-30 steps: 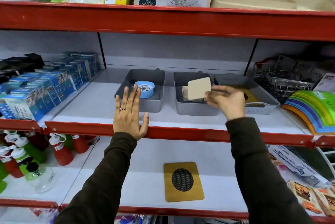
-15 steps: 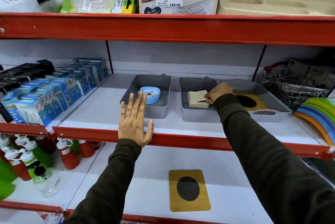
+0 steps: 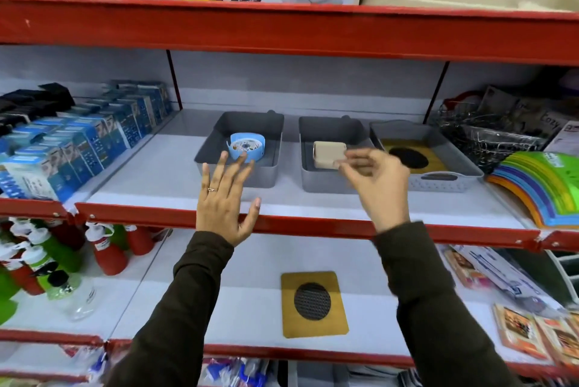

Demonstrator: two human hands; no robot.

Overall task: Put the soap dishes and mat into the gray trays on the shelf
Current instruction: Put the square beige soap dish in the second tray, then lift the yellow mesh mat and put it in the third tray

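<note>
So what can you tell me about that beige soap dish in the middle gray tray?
The beige soap dish is a rounded rectangular block, matte and plastic-looking, apparently two stacked pieces. It lies flat on the floor of the middle gray tray, toward the right wall. The right hand hovers open just in front, its fingertips overlapping the dish's near right corner; whether they touch is unclear.

3 gray trays point(image 3: 326, 181), 2 soap dishes point(image 3: 246, 146), 2 mats point(image 3: 314, 304), 2 hands point(image 3: 224, 208).
</note>
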